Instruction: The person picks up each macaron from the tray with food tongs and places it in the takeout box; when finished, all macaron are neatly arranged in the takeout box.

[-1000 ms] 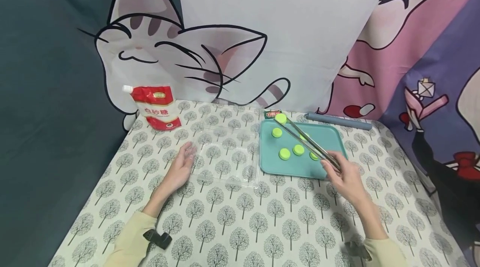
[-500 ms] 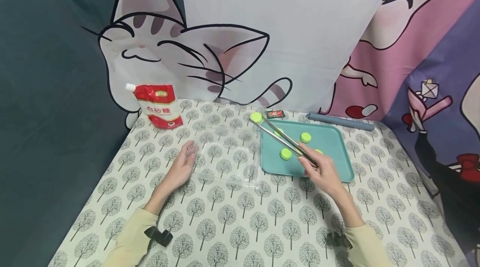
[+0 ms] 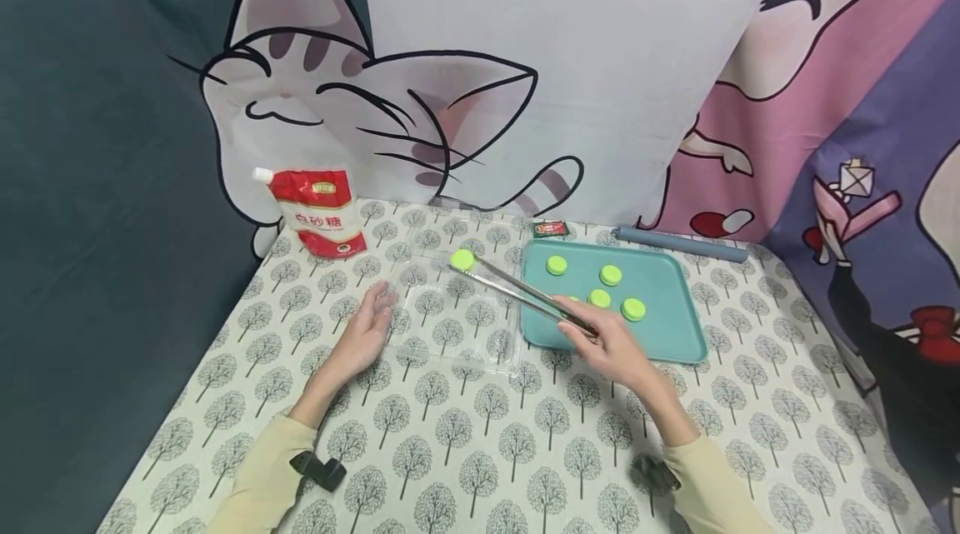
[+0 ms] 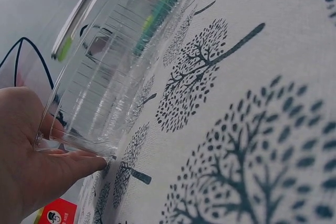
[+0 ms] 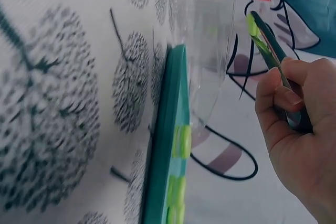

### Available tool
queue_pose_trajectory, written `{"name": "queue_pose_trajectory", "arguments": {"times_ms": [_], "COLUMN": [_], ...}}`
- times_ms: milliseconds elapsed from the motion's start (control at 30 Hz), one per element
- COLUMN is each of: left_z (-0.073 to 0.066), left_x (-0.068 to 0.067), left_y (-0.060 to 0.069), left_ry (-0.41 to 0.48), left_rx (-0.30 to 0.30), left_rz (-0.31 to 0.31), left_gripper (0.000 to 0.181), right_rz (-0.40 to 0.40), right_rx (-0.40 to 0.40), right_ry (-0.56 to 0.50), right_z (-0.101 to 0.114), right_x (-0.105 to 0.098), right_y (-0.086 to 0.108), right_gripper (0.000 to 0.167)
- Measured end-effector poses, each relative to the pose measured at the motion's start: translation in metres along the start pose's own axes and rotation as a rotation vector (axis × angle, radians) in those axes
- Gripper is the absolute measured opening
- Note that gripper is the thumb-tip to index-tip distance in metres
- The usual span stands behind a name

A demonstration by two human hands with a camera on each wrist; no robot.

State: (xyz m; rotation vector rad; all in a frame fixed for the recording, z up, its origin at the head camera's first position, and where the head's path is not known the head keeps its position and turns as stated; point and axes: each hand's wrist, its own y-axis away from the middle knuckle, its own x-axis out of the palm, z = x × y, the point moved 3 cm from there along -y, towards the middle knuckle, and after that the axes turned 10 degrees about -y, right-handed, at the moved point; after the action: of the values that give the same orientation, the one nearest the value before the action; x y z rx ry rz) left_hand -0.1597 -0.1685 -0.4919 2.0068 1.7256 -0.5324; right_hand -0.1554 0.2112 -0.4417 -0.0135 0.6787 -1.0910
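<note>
"Where is the green disc point(image 3: 462, 259)?"

"It is between the tips of the tongs point(image 3: 549, 300), over the back part of the box point(image 3: 450, 363). How high it hangs, I cannot judge well, because the plastic is so transparent."

"And how are the left hand point(image 3: 366, 329) and the right hand point(image 3: 611, 345)?"

"They are apart from each other. The right hand is clamped on the tongs near their rear end; I suppose this lets them reach over the box. The left hand rests its fingers against the left side of the box, probably because such light plastic slides easily."

"Why is the tray point(image 3: 660, 334) so close?"

"Perhaps to have both in the same reach; it lies just beside the box, on the right."

"Please count."

"One disc in the tongs, five discs point(image 3: 633, 309) on the tray, one of them partly hidden. One pair of tongs, one box, one tray. Farther back on the table point(image 3: 450, 451): one bag point(image 3: 318, 213), one packet point(image 3: 551, 228), one grey rod point(image 3: 678, 244)."
</note>
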Motion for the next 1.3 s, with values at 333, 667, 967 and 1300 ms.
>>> {"name": "queue_pose_trajectory", "arguments": {"times_ms": [333, 667, 967, 1300], "left_z": [0.0, 0.001, 0.002, -0.001], "left_x": [0.0, 0.0, 0.002, 0.0], "left_y": [-0.001, -0.001, -0.003, 0.001], "left_ry": [-0.003, 0.003, 0.003, -0.013], "left_rx": [0.004, 0.008, 0.01, -0.005], "left_rz": [-0.002, 0.002, 0.0, 0.005], "left_gripper": [0.057, 0.056, 0.057, 0.058], "right_rz": [0.21, 0.335, 0.349, 0.282], "right_rx": [-0.019, -0.045, -0.011, 0.022], "right_ry": [0.145, 0.226, 0.238, 0.127], "right_z": [0.022, 0.029, 0.022, 0.023], "right_x": [0.022, 0.042, 0.048, 0.033], "right_y": [-0.036, -0.07, -0.079, -0.06], "right_gripper": [0.045, 0.04, 0.042, 0.044]}}
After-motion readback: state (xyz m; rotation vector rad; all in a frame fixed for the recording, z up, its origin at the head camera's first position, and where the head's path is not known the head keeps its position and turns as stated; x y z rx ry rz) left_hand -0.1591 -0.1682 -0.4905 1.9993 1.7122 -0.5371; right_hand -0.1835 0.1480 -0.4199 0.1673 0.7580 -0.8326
